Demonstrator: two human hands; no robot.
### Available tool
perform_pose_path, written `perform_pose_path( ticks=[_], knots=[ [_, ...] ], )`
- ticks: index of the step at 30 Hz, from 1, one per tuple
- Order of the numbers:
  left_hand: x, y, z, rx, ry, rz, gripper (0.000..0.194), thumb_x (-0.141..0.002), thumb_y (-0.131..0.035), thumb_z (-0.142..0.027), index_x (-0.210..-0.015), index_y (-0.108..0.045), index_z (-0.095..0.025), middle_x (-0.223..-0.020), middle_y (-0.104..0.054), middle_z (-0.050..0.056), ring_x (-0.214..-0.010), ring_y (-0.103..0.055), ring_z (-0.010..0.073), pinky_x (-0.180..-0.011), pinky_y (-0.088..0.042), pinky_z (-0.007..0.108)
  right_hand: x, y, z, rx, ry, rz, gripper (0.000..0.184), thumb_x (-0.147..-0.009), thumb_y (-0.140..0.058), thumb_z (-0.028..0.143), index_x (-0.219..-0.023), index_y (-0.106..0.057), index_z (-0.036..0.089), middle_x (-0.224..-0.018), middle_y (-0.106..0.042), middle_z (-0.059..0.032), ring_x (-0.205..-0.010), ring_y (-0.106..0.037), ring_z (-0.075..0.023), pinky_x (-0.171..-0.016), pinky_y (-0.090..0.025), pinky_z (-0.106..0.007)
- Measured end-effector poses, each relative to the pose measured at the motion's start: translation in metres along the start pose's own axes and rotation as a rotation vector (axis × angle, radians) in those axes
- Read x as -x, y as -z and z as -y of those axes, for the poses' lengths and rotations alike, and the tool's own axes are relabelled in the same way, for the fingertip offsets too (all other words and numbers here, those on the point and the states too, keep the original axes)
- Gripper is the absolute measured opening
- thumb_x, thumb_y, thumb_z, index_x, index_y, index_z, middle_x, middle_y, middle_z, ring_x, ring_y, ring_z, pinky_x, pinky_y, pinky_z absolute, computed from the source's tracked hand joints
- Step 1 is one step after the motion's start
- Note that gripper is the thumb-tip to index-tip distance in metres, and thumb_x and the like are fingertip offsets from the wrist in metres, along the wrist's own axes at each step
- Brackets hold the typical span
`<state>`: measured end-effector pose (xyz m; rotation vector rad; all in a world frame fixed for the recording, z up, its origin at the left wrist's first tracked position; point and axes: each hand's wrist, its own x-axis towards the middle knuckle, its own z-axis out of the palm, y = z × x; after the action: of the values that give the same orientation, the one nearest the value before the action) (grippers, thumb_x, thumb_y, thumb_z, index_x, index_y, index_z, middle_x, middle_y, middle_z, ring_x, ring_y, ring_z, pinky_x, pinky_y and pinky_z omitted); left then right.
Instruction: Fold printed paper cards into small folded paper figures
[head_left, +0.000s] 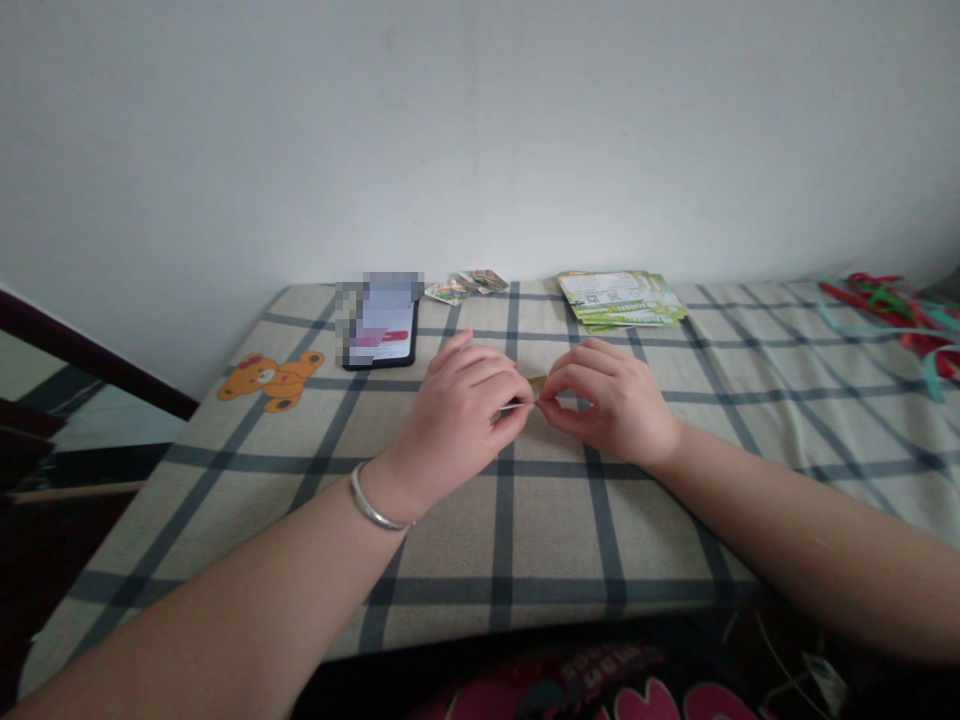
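Over the middle of the table, my left hand point(469, 400) is closed, thumb against curled fingers, on a small thin card point(538, 383). Its pale edge and a yellowish-gold patch show between the hands; the rest is hidden by my fingers. My right hand point(611, 400) pinches the near right end of the same card between thumb and forefinger. A silver bracelet point(375, 505) circles my left wrist. Beyond my hands, small colourful cards point(469, 285) lie by the wall, and a stack of larger green-and-white printed sheets point(622, 300) lies to their right.
A phone point(386, 325) with a lit screen lies at the back left. Near it is a flat orange bear cutout point(271, 381). Red, green and teal ribbons point(900, 315) are heaped at the far right. The checked tablecloth point(555, 540) is wrinkled on the right; a white wall stands behind.
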<state>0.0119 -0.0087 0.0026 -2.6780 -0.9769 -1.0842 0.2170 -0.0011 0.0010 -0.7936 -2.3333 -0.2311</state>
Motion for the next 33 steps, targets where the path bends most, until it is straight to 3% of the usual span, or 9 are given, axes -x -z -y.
perform_pose_path(
  ticks=[18,28,33],
  knots=[
    [0.0006,0.0033,-0.0005,-0.091,-0.056,0.059,0.004,-0.086,-0.061,-0.02,-0.082,-0.061,-0.021,-0.086,-0.067,0.0,-0.093,-0.06,0.0184,-0.111,-0.03,0.047,-0.0002,0.0017,0.0012,-0.011,0.051,0.039,0.008,-0.086,-0.059,0.02,-0.08,-0.065,0.019,-0.079,-0.066,-0.0029,-0.072,-0.054,-0.0163,-0.065,-0.044,-0.03],
    [0.0009,0.003,0.0014,0.0,0.017,-0.029,0.008,-0.085,-0.063,-0.019,-0.078,-0.061,-0.02,-0.083,-0.067,-0.002,-0.089,-0.06,0.0166,-0.109,-0.033,0.045,0.0013,0.0007,-0.0032,-0.015,0.038,-0.063,0.005,-0.087,-0.06,0.02,-0.084,-0.064,0.018,-0.08,-0.066,-0.0037,-0.074,-0.056,-0.0158,-0.067,-0.045,-0.029],
    [0.0005,0.0019,0.0017,-0.031,-0.01,0.006,0.007,-0.086,-0.062,-0.02,-0.079,-0.063,-0.021,-0.084,-0.068,-0.001,-0.091,-0.061,0.0168,-0.111,-0.031,0.045,0.0016,-0.0003,-0.0036,-0.031,0.038,-0.048,0.006,-0.087,-0.059,0.02,-0.083,-0.064,0.019,-0.079,-0.065,-0.0034,-0.073,-0.056,-0.016,-0.066,-0.045,-0.029]
  ],
)
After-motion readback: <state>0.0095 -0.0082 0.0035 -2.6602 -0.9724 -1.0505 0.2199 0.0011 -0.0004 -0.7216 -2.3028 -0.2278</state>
